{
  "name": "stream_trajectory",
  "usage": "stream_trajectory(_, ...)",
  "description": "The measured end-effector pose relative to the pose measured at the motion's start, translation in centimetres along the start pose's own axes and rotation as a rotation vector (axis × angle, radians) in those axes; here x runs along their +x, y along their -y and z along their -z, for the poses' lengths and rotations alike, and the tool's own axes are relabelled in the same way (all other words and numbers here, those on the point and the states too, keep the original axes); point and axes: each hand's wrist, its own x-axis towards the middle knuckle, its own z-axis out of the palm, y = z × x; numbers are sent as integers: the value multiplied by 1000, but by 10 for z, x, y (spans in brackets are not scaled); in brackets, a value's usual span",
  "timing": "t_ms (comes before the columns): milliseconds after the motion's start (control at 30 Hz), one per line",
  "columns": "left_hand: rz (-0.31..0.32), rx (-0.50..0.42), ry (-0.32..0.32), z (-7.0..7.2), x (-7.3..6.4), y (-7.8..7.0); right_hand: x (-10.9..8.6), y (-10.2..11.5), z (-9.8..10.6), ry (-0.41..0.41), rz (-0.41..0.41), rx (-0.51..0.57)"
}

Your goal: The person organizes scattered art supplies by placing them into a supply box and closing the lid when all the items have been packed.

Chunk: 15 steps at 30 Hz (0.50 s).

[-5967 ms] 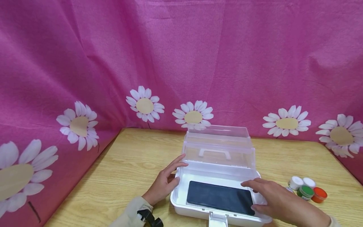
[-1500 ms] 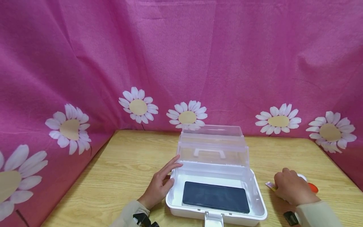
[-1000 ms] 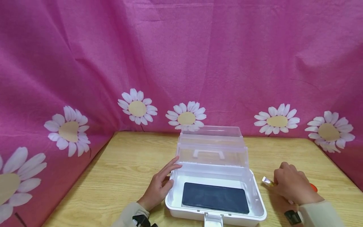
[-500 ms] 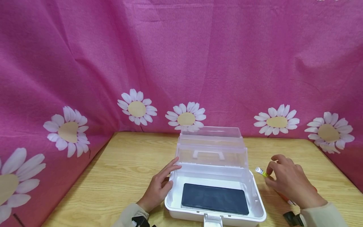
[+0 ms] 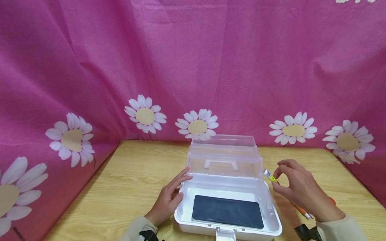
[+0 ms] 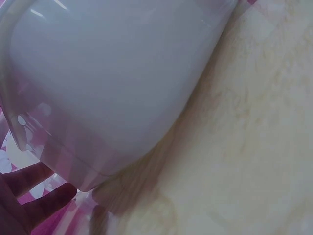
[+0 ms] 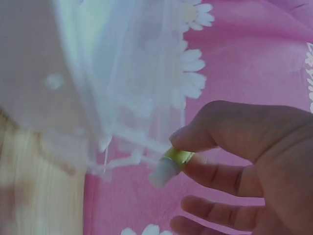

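Note:
My right hand (image 5: pixel 301 189) pinches a small yellow tube with a silvery-white end (image 5: pixel 269 175) between thumb and forefinger, beside the box's right rear corner. In the right wrist view the tube (image 7: pixel 168 166) sticks out past the fingertips, while the other fingers stay apart from it. My left hand (image 5: pixel 166 202) rests at the left rim of a white plastic box (image 5: pixel 193 225), fingers fairly straight. In the left wrist view two fingers of the left hand (image 6: pixel 29 198) lie at the box's corner. A flat black rectangular slab (image 5: pixel 227 211) lies inside the box.
The box's clear lid (image 5: pixel 224 150), with a white handle (image 5: pixel 221 164), stands raised at the back. Under my right hand lies a thin orange item with a white end (image 5: pixel 301 211); part of a red-orange pot (image 5: pixel 332 200) shows behind the wrist. A pink flowered cloth (image 5: pixel 241 67) backs the wooden table (image 5: pixel 144 167).
My right hand went from the box to the items at the right, took hold of the yellow tube, and moved it up and left toward the box. The left hand stayed at the rim.

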Motion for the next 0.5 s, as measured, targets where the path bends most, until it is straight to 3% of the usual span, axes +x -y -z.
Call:
stream_trajectory(300,-41,-10,-2,-2,0,3,12,19,-1,107,-36,143)
stream_trajectory(500,-19,-9,-7,0,-1,4,19,26,-4,155,-36,203)
